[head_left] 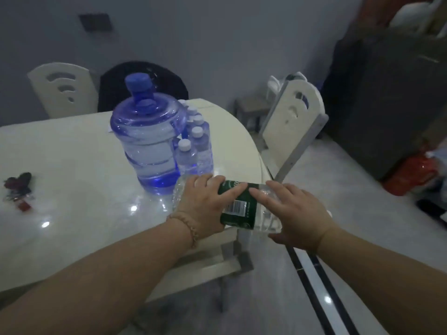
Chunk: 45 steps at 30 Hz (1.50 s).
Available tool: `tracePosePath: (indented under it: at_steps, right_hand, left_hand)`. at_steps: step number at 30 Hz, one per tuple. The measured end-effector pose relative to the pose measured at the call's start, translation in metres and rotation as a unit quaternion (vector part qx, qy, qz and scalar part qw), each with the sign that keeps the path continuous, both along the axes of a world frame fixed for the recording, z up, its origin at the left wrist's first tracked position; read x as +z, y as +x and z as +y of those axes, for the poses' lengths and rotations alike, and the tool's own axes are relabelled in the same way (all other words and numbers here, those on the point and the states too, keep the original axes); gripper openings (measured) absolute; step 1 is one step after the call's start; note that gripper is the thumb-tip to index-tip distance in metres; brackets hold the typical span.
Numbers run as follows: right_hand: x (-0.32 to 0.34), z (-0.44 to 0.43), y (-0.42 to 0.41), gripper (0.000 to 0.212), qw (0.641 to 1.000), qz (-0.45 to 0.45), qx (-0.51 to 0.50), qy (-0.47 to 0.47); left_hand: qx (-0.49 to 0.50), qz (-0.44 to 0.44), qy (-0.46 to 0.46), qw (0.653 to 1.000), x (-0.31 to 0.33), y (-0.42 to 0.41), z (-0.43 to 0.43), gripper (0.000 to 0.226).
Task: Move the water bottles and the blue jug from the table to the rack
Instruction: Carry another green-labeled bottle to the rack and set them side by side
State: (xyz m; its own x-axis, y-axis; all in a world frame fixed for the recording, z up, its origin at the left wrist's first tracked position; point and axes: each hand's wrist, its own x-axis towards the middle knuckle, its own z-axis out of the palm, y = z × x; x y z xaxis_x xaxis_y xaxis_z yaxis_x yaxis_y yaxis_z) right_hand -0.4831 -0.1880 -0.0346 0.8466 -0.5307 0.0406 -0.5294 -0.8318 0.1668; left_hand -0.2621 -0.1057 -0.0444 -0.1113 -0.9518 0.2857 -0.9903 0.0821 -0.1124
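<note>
The blue jug (147, 141) hides part of the small bottles (200, 148), perhaps five.

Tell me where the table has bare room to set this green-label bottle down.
Widest bare stretch: the table between the keys and the blue jug, reaching the near edge. A smaller bare patch lies right of the small bottles, toward the rounded edge. Crowded: the small bottles stand packed against the jug's right side, just beyond the green-label bottle.
</note>
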Motion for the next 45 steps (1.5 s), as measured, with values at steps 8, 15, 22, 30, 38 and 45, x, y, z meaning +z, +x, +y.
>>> tracePosePath:
  at_steps: [8, 15, 22, 30, 38, 45]
  right_hand:
    - [0.034, -0.057, -0.192, 0.108, 0.998, -0.033, -0.061, -0.015]
    - [0.034, -0.122, -0.269, 0.109, 0.994, -0.033, -0.106, 0.003]
    - [0.024, -0.224, -0.31, 0.118, 0.986, -0.026, -0.161, 0.024]
    - [0.041, -0.402, -0.335, 0.114, 0.973, 0.004, -0.229, 0.032]
    - [0.034, -0.556, -0.315, 0.111, 0.968, -0.026, -0.245, 0.042]
    - [-0.002, -0.734, -0.273, 0.103, 0.983, -0.01, -0.165, 0.075]
  left_hand:
    - [-0.054, -0.036, -0.022, 0.998, 0.024, -0.182, -0.091, 0.094]
    - [-0.096, -0.057, 0.004, 0.994, 0.03, -0.256, -0.172, 0.099]
    - [-0.138, -0.067, 0.02, 0.988, 0.025, -0.298, -0.295, 0.099]
    - [-0.185, -0.058, 0.021, 0.981, 0.033, -0.323, -0.499, 0.098]
    - [-0.213, -0.074, 0.044, 0.973, 0.036, -0.306, -0.666, 0.099]
    - [-0.129, -0.066, 0.082, 0.986, 0.0, -0.263, -0.808, 0.1]
